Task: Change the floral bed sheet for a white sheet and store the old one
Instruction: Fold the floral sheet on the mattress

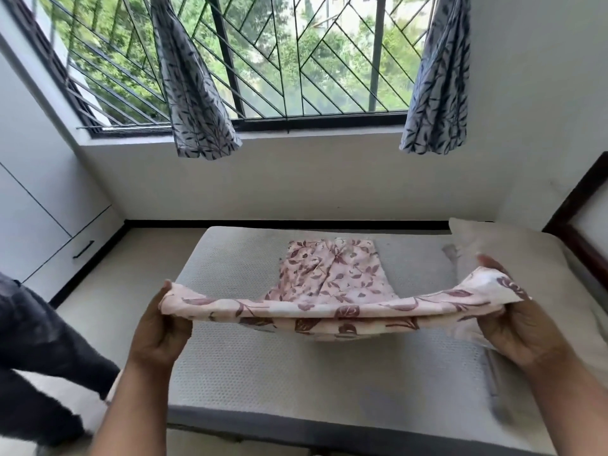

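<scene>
The floral sheet [332, 281], pink with dark red leaves, is folded into a narrow stack. Its far part lies on the bare grey mattress [230, 366]. The near edge is lifted above the mattress and stretched between my hands. My left hand [161, 330] pinches the left corner, thumb on top. My right hand [523, 320] grips the right corner, fingers curled around the fabric. No white sheet is in view.
A pale pillow [513, 245] lies at the mattress's far right, beside a dark wooden headboard [579, 218]. White cupboards [36, 205] stand on the left wall. A person's dark-trousered leg [42, 357] stands on the floor at left. A barred window with curtains [194, 93] is behind.
</scene>
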Motion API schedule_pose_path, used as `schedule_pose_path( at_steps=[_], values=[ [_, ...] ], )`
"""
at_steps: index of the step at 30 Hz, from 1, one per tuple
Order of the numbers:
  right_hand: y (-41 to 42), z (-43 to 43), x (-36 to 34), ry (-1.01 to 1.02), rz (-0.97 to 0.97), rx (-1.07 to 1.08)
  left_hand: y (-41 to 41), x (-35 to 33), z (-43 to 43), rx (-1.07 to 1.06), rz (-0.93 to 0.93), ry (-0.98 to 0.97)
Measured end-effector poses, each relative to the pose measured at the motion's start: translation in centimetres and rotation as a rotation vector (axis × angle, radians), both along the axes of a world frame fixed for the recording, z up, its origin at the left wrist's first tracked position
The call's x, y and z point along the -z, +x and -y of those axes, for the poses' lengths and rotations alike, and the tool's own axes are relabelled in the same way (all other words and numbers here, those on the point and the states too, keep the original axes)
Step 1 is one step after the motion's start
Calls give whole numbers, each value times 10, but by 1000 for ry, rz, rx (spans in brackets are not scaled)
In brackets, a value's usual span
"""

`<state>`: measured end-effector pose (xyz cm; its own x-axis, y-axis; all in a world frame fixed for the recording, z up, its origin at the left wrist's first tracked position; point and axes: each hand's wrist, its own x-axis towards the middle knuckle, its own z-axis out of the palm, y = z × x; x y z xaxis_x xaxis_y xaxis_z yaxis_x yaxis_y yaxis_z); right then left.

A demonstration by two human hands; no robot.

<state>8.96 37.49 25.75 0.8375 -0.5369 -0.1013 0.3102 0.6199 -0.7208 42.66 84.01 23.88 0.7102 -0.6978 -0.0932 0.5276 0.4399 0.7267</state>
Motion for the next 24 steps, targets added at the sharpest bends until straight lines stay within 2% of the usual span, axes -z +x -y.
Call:
schedule_pose_path(
  at_steps=[2, 4, 7, 11, 17, 20, 24],
  values=[
    [12, 0, 1, -87, -79, 32, 8, -4, 19, -25, -96, 170],
    [19, -1, 3, -83, -179, 15, 11, 2, 33, -101, -55, 363],
    [35, 11, 13, 4, -274, -41, 34, 12, 48, -88, -167, 504],
    [92, 41, 20, 58, -347, 50, 105, 39, 87, -223, -364, 498],
    [243, 139, 74, 61, -473, 172, 254, 107, 209, -306, -402, 534],
    [333, 191, 102, 40, -524, 200, 324, 146, 278, -361, -396, 522],
    [433, 251, 152, -68, -594, 179, 397, 212, 358, -366, -236, 568]
  ],
)
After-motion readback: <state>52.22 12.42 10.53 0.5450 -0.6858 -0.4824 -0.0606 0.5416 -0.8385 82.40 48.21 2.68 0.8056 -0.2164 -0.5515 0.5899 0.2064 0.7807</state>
